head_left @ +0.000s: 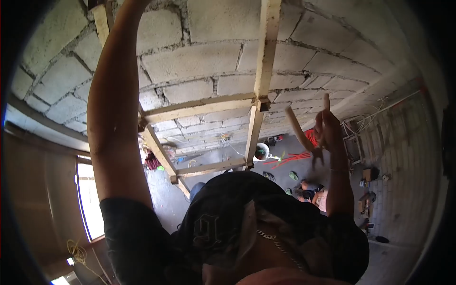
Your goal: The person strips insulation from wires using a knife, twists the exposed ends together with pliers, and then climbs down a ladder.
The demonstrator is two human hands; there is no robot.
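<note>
I am up on a wooden ladder (259, 95) that leans on a grey block wall (199, 61), looking down past my black shirt (228, 223). My left arm (111, 118) reaches up along the ladder's left rail (100, 21); its hand is cut off by the top edge. To the right of the ladder, my right hand (327, 128) is raised and closed around a short wooden stick (295, 126) that angles up to the left.
On the concrete floor far below lie a white bucket (261, 152), red strips (290, 159), several slippers and boxes by the right wall. Another person (316, 197) sits on the floor. A bright window opening (90, 199) is at the lower left.
</note>
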